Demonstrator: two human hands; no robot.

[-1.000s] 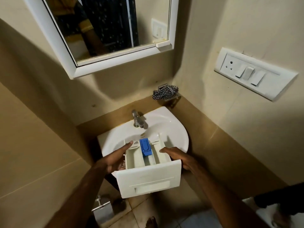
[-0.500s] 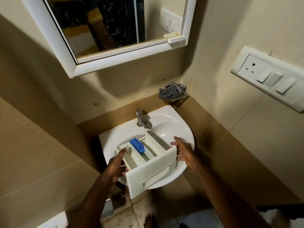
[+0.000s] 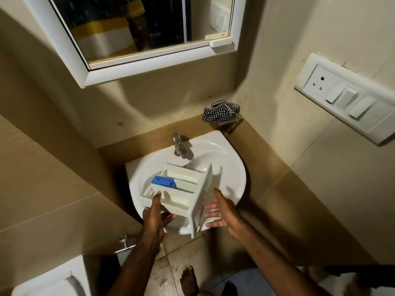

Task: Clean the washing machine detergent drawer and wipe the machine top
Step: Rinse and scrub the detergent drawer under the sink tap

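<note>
The white detergent drawer (image 3: 183, 189) with a blue insert (image 3: 162, 181) lies across the white corner sink (image 3: 230, 167), its front panel (image 3: 203, 199) turned to the right. My left hand (image 3: 155, 214) grips the drawer's near side wall, thumb on top and fingers underneath. My right hand (image 3: 222, 210) is beside the front panel with fingers spread and straight, touching or nearly touching it.
A chrome tap (image 3: 179, 145) stands at the sink's back. A checked cloth (image 3: 221, 112) sits on a small metal wall shelf. A mirror cabinet (image 3: 136, 39) hangs above, a switch panel (image 3: 350, 99) on the right wall. A white toilet tank (image 3: 49, 278) is at lower left.
The drawer has swung round so its front panel faces right and has settled lower into the sink. My right hand let go of its side and now lies open by the panel.
</note>
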